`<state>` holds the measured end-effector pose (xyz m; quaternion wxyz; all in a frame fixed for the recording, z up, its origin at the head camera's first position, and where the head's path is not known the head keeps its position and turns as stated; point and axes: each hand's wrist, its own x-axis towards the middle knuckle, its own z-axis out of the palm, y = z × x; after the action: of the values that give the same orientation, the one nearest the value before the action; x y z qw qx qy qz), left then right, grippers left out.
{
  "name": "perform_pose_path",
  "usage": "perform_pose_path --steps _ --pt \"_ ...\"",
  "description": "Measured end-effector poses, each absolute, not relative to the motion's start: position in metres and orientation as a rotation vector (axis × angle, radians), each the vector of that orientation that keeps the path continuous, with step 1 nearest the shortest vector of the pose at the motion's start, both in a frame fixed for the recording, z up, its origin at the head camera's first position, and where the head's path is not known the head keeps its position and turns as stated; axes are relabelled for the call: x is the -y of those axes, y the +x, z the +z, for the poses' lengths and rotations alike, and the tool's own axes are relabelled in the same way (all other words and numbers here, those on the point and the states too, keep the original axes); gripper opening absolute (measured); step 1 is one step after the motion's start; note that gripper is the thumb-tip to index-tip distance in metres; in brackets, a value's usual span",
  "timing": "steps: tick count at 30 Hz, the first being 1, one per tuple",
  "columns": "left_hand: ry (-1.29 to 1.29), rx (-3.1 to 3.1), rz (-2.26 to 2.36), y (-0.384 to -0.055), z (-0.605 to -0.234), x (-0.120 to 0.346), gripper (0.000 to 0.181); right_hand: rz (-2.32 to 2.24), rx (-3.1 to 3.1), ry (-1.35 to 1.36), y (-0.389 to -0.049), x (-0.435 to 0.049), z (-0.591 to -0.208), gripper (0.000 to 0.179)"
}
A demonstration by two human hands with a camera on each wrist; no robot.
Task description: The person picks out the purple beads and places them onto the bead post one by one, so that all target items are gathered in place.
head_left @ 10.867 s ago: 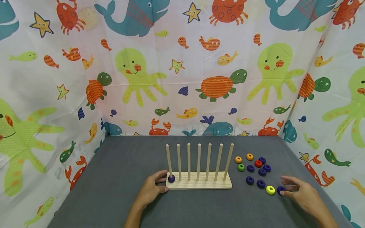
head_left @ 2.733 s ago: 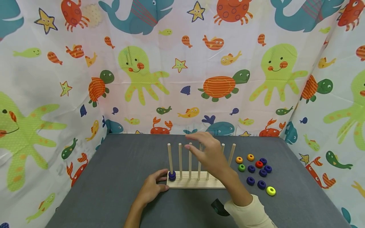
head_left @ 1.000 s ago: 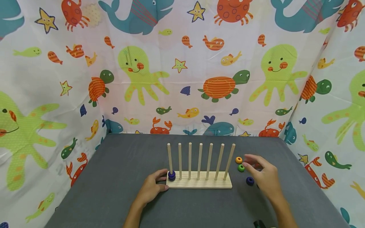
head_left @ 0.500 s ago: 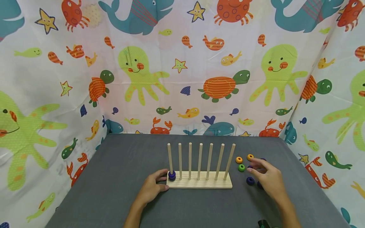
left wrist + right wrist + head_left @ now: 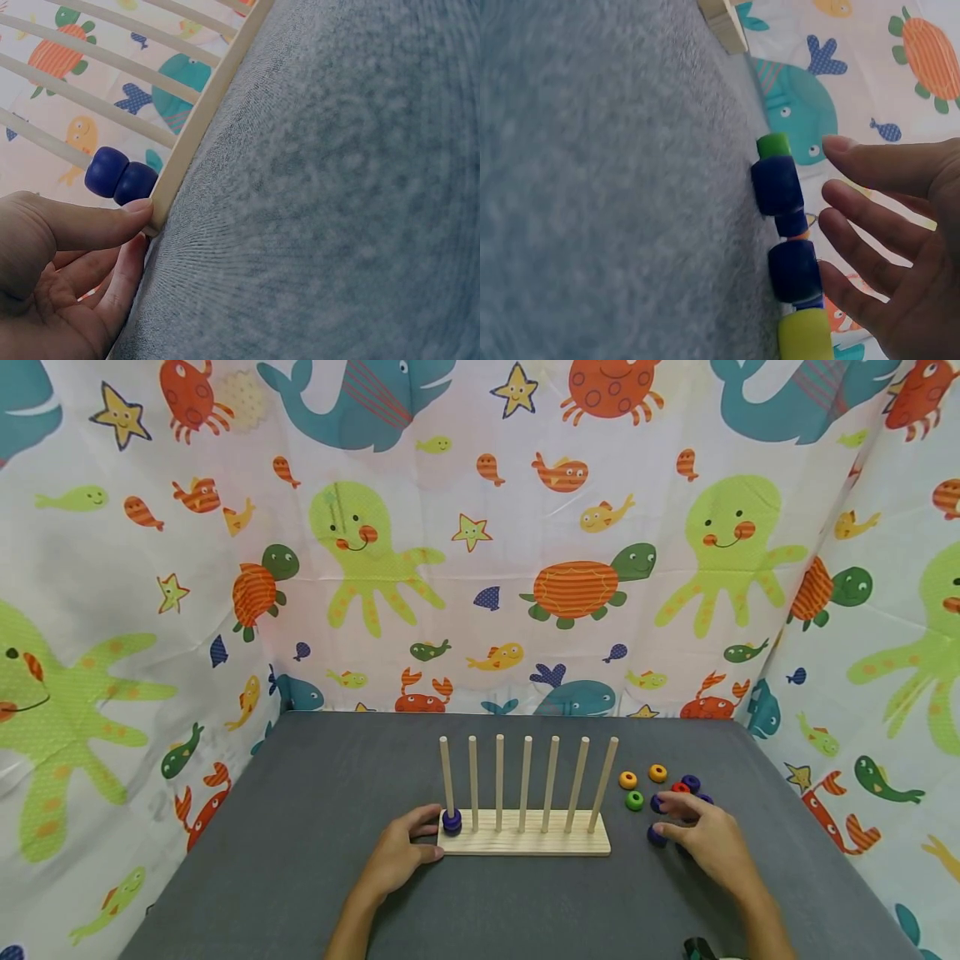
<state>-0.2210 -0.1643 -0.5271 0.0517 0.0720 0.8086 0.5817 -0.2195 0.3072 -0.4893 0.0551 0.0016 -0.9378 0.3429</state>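
Note:
A wooden peg board [image 5: 525, 841] with several upright pegs stands on the table. Two dark blue beads [image 5: 452, 822] are stacked on its leftmost peg. My left hand [image 5: 393, 856] holds the board's left end; in the left wrist view, the thumb [image 5: 112, 225] lies on the corner beside the beads. Over the loose beads on the right hovers my right hand [image 5: 716, 843], fingers spread and holding nothing. Its thumb and fingertips are just above a dark blue bead [image 5: 656, 836]. In the right wrist view, the hand [image 5: 907, 232] is apart from the blue beads [image 5: 795, 271] and a yellow bead [image 5: 805, 335].
Around the right hand lie two orange beads [image 5: 627, 780], a green bead [image 5: 634, 800], a partly hidden red bead [image 5: 680, 787] and more blue beads [image 5: 691, 783]. The grey table [image 5: 337, 777] backs onto a curtain [image 5: 480, 610] printed with sea animals.
A second blue bead has joined the first on the leftmost peg. My right hand left the board, returned to the loose beads, then shifted slightly nearer the front. The left hand stays put.

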Motion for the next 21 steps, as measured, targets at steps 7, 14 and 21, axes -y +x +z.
perform_pose_path --steps 7,14,21 --pt "0.215 -2.485 1.758 -0.222 -0.527 0.164 0.069 1.072 2.91 0.009 -0.222 -0.316 -0.495 0.051" --pt "0.202 -2.497 1.734 -0.221 -0.525 0.163 0.068 1.075 2.975 0.012 -0.224 -0.319 -0.498 0.049" --pt "0.217 -2.497 1.737 -0.219 -0.525 0.164 0.068 1.058 3.034 -0.008 -0.226 -0.319 -0.5 0.046"
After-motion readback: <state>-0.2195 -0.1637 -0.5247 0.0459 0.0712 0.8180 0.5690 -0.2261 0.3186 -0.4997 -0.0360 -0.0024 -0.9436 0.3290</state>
